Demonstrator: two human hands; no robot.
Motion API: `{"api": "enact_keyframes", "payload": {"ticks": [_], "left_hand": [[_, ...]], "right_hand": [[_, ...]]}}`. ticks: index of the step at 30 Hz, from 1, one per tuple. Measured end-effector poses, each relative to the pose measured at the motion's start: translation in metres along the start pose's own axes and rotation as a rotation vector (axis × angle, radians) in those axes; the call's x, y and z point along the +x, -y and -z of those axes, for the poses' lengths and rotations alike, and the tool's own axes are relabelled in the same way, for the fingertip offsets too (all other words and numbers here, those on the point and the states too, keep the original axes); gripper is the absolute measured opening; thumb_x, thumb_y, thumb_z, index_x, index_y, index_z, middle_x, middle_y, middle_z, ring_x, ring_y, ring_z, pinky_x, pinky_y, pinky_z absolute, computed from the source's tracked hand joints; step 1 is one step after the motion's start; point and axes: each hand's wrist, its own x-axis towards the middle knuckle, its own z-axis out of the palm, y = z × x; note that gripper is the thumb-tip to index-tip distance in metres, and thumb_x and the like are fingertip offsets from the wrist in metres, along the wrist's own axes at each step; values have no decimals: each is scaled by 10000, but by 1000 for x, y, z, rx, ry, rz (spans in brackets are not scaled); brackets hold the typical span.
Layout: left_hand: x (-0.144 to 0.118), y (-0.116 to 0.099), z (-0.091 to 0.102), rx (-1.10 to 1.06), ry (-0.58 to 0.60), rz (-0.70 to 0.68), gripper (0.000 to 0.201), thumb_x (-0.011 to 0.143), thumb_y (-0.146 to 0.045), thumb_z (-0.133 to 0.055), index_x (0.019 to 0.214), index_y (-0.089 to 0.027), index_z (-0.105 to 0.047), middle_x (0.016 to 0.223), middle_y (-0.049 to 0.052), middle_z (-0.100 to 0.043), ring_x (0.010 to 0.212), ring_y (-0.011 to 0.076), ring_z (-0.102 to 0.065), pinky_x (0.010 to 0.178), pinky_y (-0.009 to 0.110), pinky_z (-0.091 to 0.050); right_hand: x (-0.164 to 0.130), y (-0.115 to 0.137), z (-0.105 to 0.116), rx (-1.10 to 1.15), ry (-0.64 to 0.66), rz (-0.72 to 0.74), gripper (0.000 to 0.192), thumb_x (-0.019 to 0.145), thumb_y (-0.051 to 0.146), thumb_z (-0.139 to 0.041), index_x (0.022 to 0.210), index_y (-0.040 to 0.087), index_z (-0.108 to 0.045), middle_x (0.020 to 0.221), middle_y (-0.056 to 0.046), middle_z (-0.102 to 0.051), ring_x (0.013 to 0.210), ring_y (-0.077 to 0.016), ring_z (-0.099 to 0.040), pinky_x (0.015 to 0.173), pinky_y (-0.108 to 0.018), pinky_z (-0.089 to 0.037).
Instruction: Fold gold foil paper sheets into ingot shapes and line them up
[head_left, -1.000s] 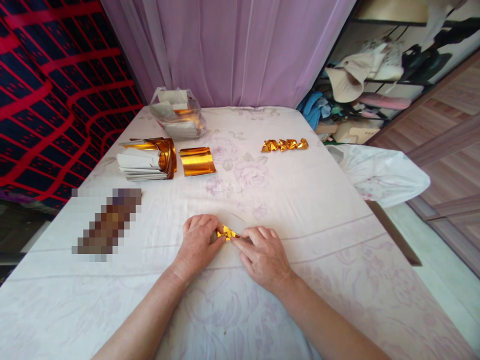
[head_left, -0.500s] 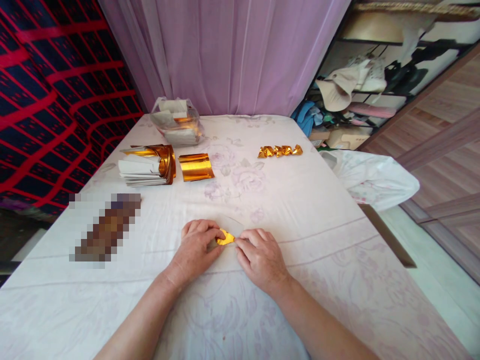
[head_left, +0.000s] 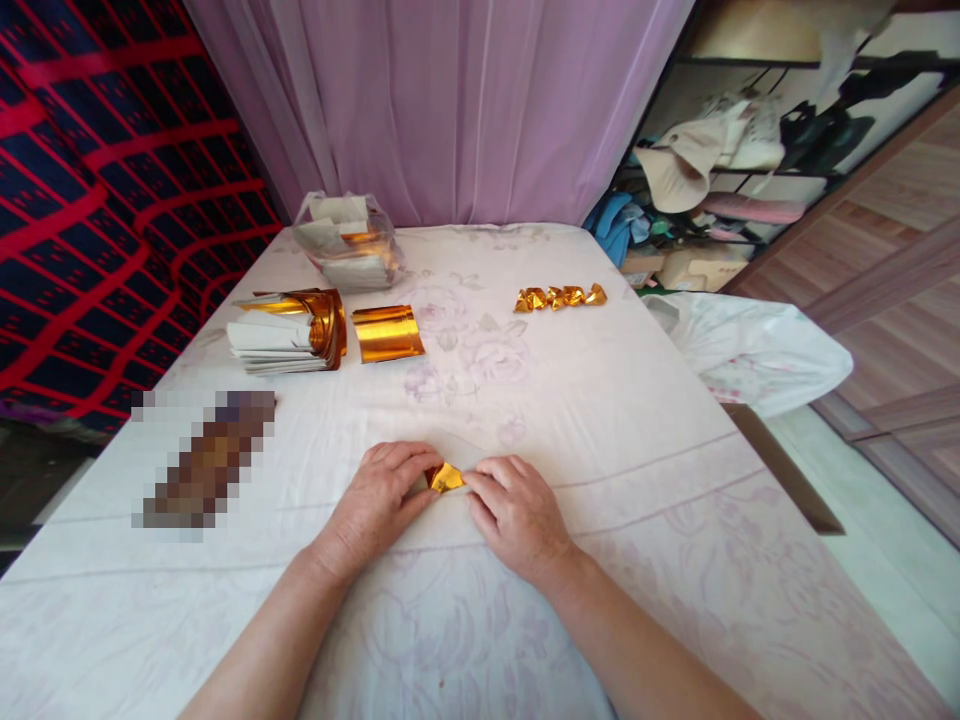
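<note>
Between my two hands, low over the tablecloth, is a small folded piece of gold foil paper [head_left: 448, 477]. Its left end is pinched by the fingers and thumb of my left hand [head_left: 379, 505]. On the other side, the fingertips of my right hand [head_left: 523, 515] close on its narrow right tip. My fingers cover both ends of the foil, so only its shiny middle shows. A faint pale edge, like a clear sheet, shows behind it on the cloth.
Gold-faced paper sheets [head_left: 388, 333] lie flat beside a folded stack of foil paper [head_left: 281, 335]. Behind stands a clear bag [head_left: 349, 240] of more paper. Several twisted gold foil pieces [head_left: 559, 298] form a row at back right. A pixelated object [head_left: 210, 460] lies left.
My left fingers have shifted slightly left along the foil, uncovering a darker gold part at its left. My right hand keeps its pinch. The view has moved a little.
</note>
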Motion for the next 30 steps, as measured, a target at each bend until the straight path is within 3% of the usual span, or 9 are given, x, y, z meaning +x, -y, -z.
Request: {"api": "enact_keyframes", "payload": {"ticks": [9,14,18,24,30], "left_hand": [[3,-9,-5,54,-47,9,258,934,-412,-577,1042,-192,-655,1006,67,-717,940,231,-647,864,393,-470],[4,-16,-7,86,-43,-28,335,963,-478,-499,973,-183,-660,942,60,-717,868,228,-638,814,394,-452],[3,-17,-7,88,-24,-56,339,929,-507,-549,991,-197,-672,951,63,-707,877,233,-626,813,398,-448],[1,-15,-11,58,-68,-23,152,936,-270,-576,1005,-217,-701,964,46,-678,897,211,-605,827,376,-449],[1,-15,-10,41,-32,-34,145,940,-260,-564,968,-223,-701,912,34,-690,864,205,-598,810,375,-444]], "right_hand": [[1,-4,1,10,-24,-46,205,860,166,-606,1047,178,-689,977,-78,-659,904,-233,-578,820,-380,-497],[2,-7,1,5,-31,-56,144,901,187,-581,979,196,-702,932,-71,-656,874,-218,-583,798,-371,-491],[3,-10,2,11,-22,-48,125,912,184,-591,943,207,-710,897,-56,-651,852,-203,-578,779,-346,-483],[3,-15,4,12,4,-11,155,933,192,-568,998,203,-708,922,-64,-658,843,-199,-573,769,-339,-481],[3,-15,6,18,57,39,152,904,165,-603,992,228,-710,903,-44,-640,822,-182,-557,739,-314,-452]]}}
